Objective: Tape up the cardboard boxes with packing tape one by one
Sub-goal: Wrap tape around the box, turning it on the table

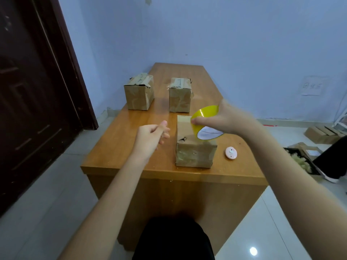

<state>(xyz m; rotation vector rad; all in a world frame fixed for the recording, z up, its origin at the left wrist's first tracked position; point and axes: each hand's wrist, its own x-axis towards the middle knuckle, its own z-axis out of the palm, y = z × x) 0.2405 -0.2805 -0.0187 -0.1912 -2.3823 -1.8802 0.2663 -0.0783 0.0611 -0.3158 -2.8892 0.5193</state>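
My right hand [223, 119] grips the yellow tape roll [204, 121] over the near box [195, 145]; my left hand [152, 136] hovers just left of that box, fingers loosely curled, holding nothing.

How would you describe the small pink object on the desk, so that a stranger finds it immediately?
Start at the wooden desk and go to its near right corner. There, right of the nearest cardboard box, lies a small round pink device. It is the only pink, flat, rounded thing; everything else on the desk is brown cardboard.
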